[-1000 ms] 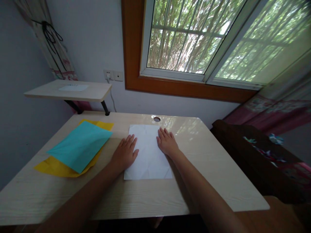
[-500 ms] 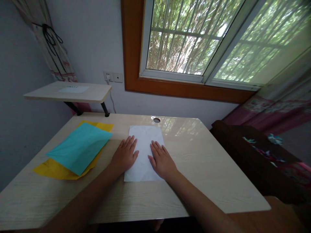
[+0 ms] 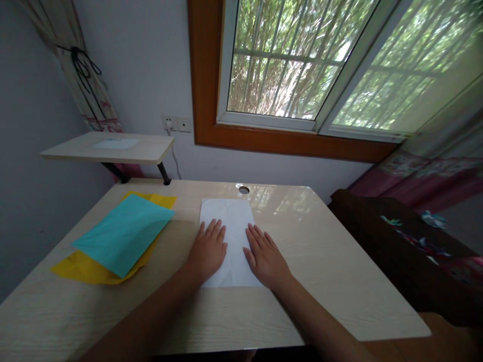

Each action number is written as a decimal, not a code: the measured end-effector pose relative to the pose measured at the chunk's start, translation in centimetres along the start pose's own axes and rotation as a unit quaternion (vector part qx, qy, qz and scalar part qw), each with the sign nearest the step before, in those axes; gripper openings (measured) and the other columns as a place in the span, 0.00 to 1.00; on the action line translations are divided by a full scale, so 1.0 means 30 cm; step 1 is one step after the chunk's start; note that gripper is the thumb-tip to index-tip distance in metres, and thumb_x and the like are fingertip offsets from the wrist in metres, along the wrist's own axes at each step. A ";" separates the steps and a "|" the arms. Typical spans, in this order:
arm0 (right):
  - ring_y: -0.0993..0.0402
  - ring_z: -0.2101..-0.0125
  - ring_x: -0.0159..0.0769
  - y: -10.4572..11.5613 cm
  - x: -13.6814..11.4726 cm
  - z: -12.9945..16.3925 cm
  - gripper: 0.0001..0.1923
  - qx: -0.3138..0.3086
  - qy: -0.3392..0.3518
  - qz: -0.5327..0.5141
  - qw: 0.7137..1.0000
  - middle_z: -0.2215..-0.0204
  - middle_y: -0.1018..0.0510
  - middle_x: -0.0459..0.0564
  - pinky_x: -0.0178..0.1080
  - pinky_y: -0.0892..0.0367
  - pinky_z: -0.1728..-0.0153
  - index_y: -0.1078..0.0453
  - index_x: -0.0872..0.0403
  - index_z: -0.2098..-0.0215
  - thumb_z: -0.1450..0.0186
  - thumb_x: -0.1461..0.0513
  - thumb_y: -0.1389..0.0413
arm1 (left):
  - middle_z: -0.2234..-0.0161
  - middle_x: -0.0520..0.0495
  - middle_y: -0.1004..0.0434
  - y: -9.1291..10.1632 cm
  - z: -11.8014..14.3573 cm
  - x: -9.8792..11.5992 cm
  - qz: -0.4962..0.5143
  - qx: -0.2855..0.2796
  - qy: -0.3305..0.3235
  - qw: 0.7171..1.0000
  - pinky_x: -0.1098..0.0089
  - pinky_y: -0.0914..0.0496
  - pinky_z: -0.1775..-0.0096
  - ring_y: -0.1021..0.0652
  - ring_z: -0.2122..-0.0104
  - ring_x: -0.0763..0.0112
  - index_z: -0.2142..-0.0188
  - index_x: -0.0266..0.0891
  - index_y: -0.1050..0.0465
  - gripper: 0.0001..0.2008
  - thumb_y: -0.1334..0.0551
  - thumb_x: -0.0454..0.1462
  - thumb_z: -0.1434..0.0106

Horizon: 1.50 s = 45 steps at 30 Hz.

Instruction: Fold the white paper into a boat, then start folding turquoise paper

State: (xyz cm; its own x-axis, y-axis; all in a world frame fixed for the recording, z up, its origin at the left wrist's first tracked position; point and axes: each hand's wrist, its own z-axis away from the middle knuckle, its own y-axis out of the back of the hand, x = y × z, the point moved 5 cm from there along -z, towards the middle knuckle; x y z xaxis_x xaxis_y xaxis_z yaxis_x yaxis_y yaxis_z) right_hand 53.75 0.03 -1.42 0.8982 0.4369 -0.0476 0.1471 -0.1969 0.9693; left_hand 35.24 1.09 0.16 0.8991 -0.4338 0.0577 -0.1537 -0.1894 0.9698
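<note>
A white sheet of paper (image 3: pixel 234 251) lies flat on the pale wooden desk (image 3: pixel 332 281), faint creases showing on it. My left hand (image 3: pixel 210 250) rests palm down on the sheet's left side, fingers stretched out. On its right edge lies my right hand (image 3: pixel 266 257), also flat with the fingers extended and the thumb pointing inward. Neither hand grips anything. To the left, a turquoise sheet (image 3: pixel 126 231) lies over a yellow sheet (image 3: pixel 85 266), whose corners stick out from under it.
A small raised shelf (image 3: pixel 75 146) on black legs stands at the desk's back left, with a paper slip (image 3: pixel 116 144) on it. A cable hole (image 3: pixel 244 190) is near the back edge. Beyond the right side is a dark brown piece of furniture (image 3: pixel 370 221) with small items on it.
Both hands have shifted to the right over the white sheet. The sheet's near edge has moved slightly right too. The coloured sheets stay put.
</note>
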 end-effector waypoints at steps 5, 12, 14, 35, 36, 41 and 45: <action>0.51 0.30 0.45 0.005 0.001 0.001 0.29 0.008 0.006 -0.003 1.000 0.30 0.47 0.56 0.53 0.48 0.33 0.49 0.56 0.29 0.26 0.56 0.57 | 0.31 0.42 0.42 -0.013 -0.028 0.152 0.045 0.003 -0.019 0.999 0.50 0.48 0.33 0.43 0.31 0.58 0.33 0.39 0.39 0.26 0.54 0.43 0.27; 0.51 0.30 0.44 0.015 -0.006 0.000 0.29 0.003 0.001 0.003 1.000 0.30 0.47 0.57 0.53 0.48 0.33 0.48 0.58 0.29 0.25 0.57 0.59 | 0.30 0.44 0.46 -0.027 -0.027 0.079 0.033 0.031 -0.014 0.999 0.51 0.50 0.32 0.46 0.30 0.60 0.32 0.40 0.42 0.27 0.54 0.45 0.26; 0.51 0.30 0.45 0.012 -0.006 0.000 0.29 0.005 0.001 0.003 1.000 0.30 0.46 0.57 0.53 0.48 0.33 0.48 0.58 0.29 0.25 0.57 0.59 | 0.30 0.43 0.47 -0.029 -0.020 0.021 0.020 0.028 -0.005 0.999 0.52 0.50 0.32 0.46 0.30 0.60 0.32 0.39 0.42 0.27 0.54 0.44 0.27; 0.49 0.30 0.45 0.039 -0.099 -0.163 0.28 0.015 0.026 -0.021 0.999 0.30 0.46 0.56 0.53 0.49 0.33 0.47 0.57 0.30 0.25 0.57 0.58 | 0.31 0.37 0.45 -0.014 0.032 -0.162 -0.036 0.030 0.061 0.997 0.51 0.47 0.33 0.43 0.31 0.58 0.34 0.33 0.40 0.27 0.52 0.42 0.28; 0.50 0.30 0.45 0.025 -0.115 -0.181 0.28 0.011 0.034 -0.026 0.999 0.30 0.46 0.56 0.53 0.49 0.33 0.47 0.57 0.30 0.25 0.57 0.58 | 0.31 0.37 0.45 -0.014 0.032 -0.163 -0.036 0.031 0.061 0.997 0.51 0.47 0.33 0.43 0.31 0.58 0.34 0.34 0.40 0.27 0.52 0.42 0.28; 0.50 0.30 0.45 -0.046 -0.143 -0.224 0.28 -0.007 0.038 -0.041 0.998 0.30 0.45 0.57 0.53 0.50 0.32 0.45 0.59 0.31 0.25 0.57 0.58 | 0.31 0.39 0.45 -0.017 0.032 -0.164 -0.036 0.038 0.059 0.997 0.52 0.47 0.33 0.43 0.31 0.59 0.34 0.35 0.40 0.26 0.53 0.43 0.28; 0.50 0.30 0.46 -0.052 -0.093 -0.214 0.28 -0.006 0.021 -0.024 0.999 0.30 0.47 0.57 0.53 0.50 0.33 0.46 0.59 0.30 0.25 0.57 0.58 | 0.31 0.38 0.44 -0.019 0.032 -0.164 -0.034 0.039 0.060 0.997 0.51 0.46 0.33 0.42 0.31 0.58 0.34 0.34 0.39 0.26 0.52 0.42 0.28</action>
State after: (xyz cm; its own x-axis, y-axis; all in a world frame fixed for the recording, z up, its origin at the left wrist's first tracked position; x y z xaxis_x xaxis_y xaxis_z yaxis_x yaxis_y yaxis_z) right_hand 48.34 4.75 -1.26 0.8721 0.4821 -0.0839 0.1846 -0.1653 0.9688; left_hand 30.52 2.48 -0.91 0.9503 -0.3103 0.0251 -0.1180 -0.2843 0.9514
